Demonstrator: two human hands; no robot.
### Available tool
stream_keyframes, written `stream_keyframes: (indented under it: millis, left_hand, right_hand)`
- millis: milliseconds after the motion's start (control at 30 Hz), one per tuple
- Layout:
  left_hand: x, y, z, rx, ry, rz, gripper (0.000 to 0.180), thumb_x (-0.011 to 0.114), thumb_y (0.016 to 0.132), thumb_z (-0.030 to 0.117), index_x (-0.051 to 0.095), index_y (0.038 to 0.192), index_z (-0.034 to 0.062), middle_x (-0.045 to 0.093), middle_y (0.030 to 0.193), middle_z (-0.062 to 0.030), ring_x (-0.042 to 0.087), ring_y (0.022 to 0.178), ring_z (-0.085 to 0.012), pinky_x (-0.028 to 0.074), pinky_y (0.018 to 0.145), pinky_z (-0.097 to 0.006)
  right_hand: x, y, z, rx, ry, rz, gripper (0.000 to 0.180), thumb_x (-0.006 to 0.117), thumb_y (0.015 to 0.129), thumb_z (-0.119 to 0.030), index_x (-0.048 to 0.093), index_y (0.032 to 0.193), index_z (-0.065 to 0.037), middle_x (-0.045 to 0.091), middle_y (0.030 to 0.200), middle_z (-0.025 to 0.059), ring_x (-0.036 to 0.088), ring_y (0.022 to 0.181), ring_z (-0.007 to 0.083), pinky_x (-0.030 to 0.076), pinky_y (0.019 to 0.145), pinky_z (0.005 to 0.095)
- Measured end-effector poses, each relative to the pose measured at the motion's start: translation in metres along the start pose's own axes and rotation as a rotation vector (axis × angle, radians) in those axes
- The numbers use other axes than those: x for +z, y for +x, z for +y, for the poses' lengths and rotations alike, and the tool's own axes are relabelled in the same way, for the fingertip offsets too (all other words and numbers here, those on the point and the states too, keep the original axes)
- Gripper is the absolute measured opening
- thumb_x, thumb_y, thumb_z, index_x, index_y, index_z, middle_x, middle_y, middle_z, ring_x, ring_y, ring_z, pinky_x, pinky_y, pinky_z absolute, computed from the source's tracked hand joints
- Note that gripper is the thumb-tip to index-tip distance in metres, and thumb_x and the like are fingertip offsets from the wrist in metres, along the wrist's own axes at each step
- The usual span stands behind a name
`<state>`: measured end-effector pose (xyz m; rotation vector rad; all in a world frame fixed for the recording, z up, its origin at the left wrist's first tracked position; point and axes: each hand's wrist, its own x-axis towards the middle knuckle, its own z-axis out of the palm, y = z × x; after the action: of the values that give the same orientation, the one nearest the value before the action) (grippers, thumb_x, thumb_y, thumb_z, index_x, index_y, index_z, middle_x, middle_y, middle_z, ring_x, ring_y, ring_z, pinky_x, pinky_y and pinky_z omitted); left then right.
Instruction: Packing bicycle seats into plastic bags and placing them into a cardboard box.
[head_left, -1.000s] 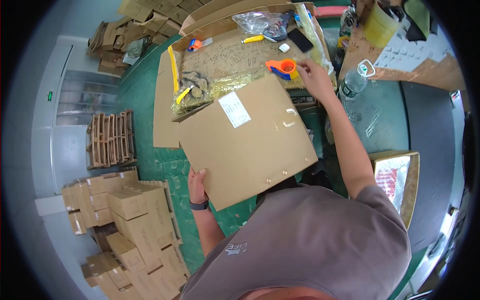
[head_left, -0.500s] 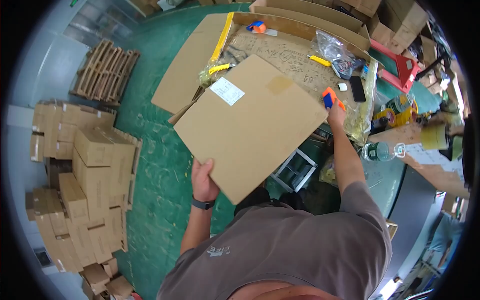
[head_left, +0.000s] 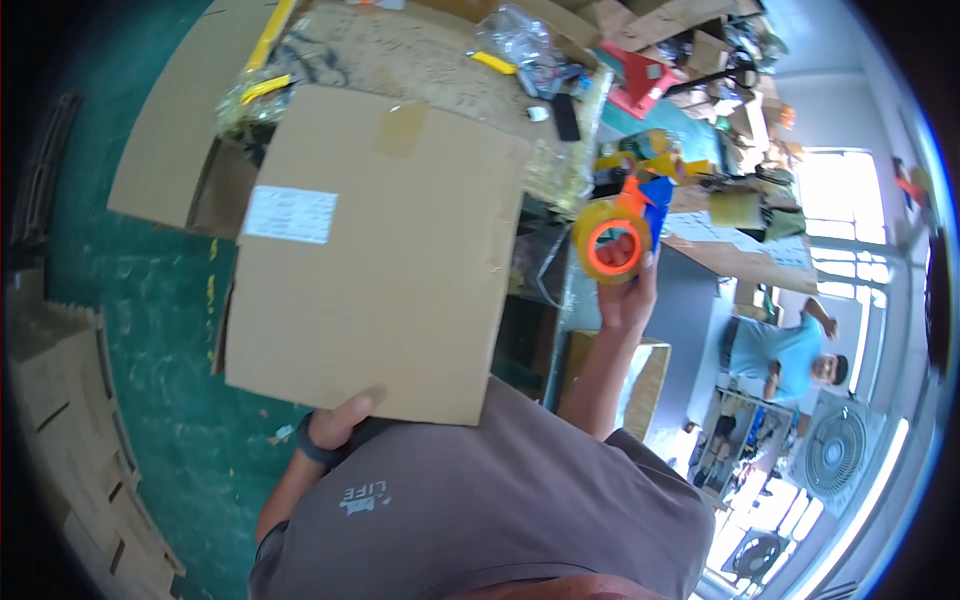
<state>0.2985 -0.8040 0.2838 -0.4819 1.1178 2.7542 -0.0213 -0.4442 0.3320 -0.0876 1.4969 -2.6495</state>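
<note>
My left hand (head_left: 345, 418) grips the lower edge of a brown cardboard box (head_left: 370, 290), with the thumb on its upper face. A white label (head_left: 290, 214) is stuck near the left edge of that face, and a strip of tape (head_left: 402, 130) crosses its far edge. The box is held tilted in front of my body. Off its right side, my right hand (head_left: 628, 295) is closed round an orange and blue tape dispenser (head_left: 648, 200) with a roll of tape, apart from the box. Some fingertips show through the roll's ring.
Beyond the box lies a cardboard-covered table (head_left: 400, 55) with a yellow cutter (head_left: 493, 63) and a black phone (head_left: 565, 117). A red pallet jack (head_left: 640, 80) stands behind. Stacked cartons (head_left: 80, 440) are at left; another person (head_left: 790, 350) is far right.
My right hand has lifted the tape dispenser away from the box's corner, out to the right. The box has turned and come closer to my body. The view has swung right.
</note>
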Motion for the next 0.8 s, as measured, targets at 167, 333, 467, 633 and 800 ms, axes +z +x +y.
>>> stream_keyframes:
  millis: [167, 333, 467, 633, 800]
  left_hand:
    - [-0.029, -0.040, 0.011, -0.049, 0.366, -0.292, 0.096, 0.088, 0.087, 0.063, 0.058, 0.152, -0.0006, 0.072, 0.136, -0.0148, 0.071, 0.122, -0.0277, 0.057, 0.104, -0.042]
    - [0.023, -0.114, 0.095, -0.381, 0.621, -0.348, 0.073, 0.084, 0.095, 0.050, 0.068, 0.139, -0.0063, 0.077, 0.123, -0.0148, 0.075, 0.112, -0.0206, 0.060, 0.093, -0.036]
    - [0.151, -0.122, 0.088, 0.546, 0.436, -0.129, 0.069, 0.079, 0.104, 0.026, 0.051, 0.156, -0.0095, 0.066, 0.147, -0.0182, 0.064, 0.136, -0.0208, 0.050, 0.113, -0.036]
    - [0.193, -0.139, 0.062, 0.604, 0.317, -0.059, 0.069, 0.075, 0.106, 0.022, 0.047, 0.162, -0.0077, 0.063, 0.153, -0.0174, 0.059, 0.143, -0.0214, 0.044, 0.122, -0.039]
    - [0.161, -0.134, 0.062, 0.629, 0.335, 0.054, 0.059, 0.070, 0.108, 0.018, 0.053, 0.158, -0.0089, 0.066, 0.150, -0.0183, 0.061, 0.140, -0.0206, 0.048, 0.119, -0.038]
  right_hand:
    - [0.065, -0.059, -0.026, -0.140, -0.106, -0.202, 0.085, 0.081, 0.099, -0.045, 0.041, 0.163, -0.004, 0.061, 0.139, 0.0104, 0.061, 0.112, 0.0215, 0.053, 0.097, 0.0415]
    - [0.069, -0.157, -0.044, -0.501, -0.532, -0.195, 0.104, 0.086, 0.093, -0.050, 0.033, 0.167, 0.000, 0.051, 0.161, 0.0248, 0.057, 0.145, 0.0390, 0.045, 0.121, 0.0617]
    - [0.106, -0.214, -0.070, 0.244, 0.190, -0.549, 0.092, 0.081, 0.099, -0.035, 0.030, 0.169, -0.004, 0.039, 0.169, 0.0290, 0.048, 0.149, 0.0553, 0.037, 0.123, 0.0739]
    - [0.147, -0.234, -0.066, -0.920, -0.658, -0.916, 0.074, 0.099, 0.079, -0.023, 0.068, 0.145, -0.014, 0.068, 0.109, 0.0181, 0.066, 0.087, 0.0276, 0.054, 0.073, 0.0368]
    - [0.193, -0.270, -0.095, -0.753, -1.053, -0.841, 0.069, 0.101, 0.070, -0.018, 0.077, 0.134, -0.017, 0.070, 0.098, 0.0143, 0.070, 0.075, 0.0253, 0.058, 0.061, 0.0337]
